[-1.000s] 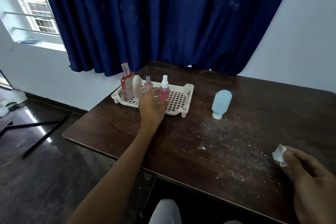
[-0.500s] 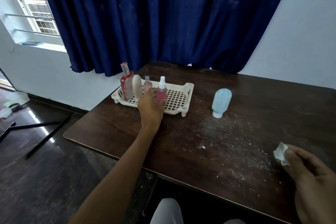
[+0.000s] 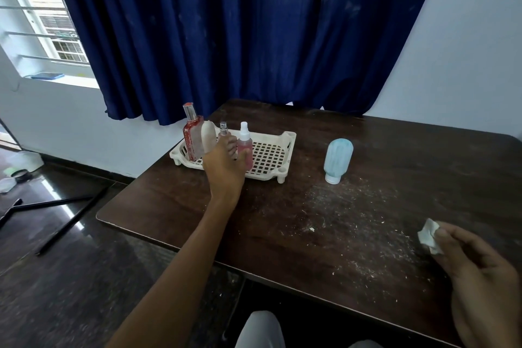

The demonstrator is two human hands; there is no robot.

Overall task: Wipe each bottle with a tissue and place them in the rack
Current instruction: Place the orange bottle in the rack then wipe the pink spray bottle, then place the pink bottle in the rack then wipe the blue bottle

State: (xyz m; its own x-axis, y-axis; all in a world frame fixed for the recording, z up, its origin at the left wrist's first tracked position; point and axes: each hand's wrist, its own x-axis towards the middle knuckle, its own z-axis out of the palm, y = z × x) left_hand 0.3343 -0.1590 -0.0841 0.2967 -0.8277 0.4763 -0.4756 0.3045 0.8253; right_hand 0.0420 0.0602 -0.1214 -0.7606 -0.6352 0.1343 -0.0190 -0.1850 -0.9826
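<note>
A white slotted rack (image 3: 285,139) stands at the table's far left. In its left end stand a tall red bottle (image 3: 192,135), a frosted white bottle (image 3: 208,135) and a small clear spray bottle (image 3: 223,129). My left hand (image 3: 223,168) reaches into the rack and grips a pink spray bottle (image 3: 245,141), which stands upright beside the small one. A pale blue bottle (image 3: 337,157) stands cap-down on the table to the right of the rack. My right hand (image 3: 480,271) pinches a crumpled white tissue (image 3: 428,236) near the table's front right.
The dark wooden table (image 3: 353,215) is strewn with pale crumbs across its middle. A blue curtain (image 3: 240,37) hangs behind it. Black rods (image 3: 56,217) lie on the floor at the left, and a window (image 3: 42,22) is at the far left.
My left hand has shifted the pink spray bottle slightly left in the rack, closer to the small bottle. My right hand with the tissue has barely moved.
</note>
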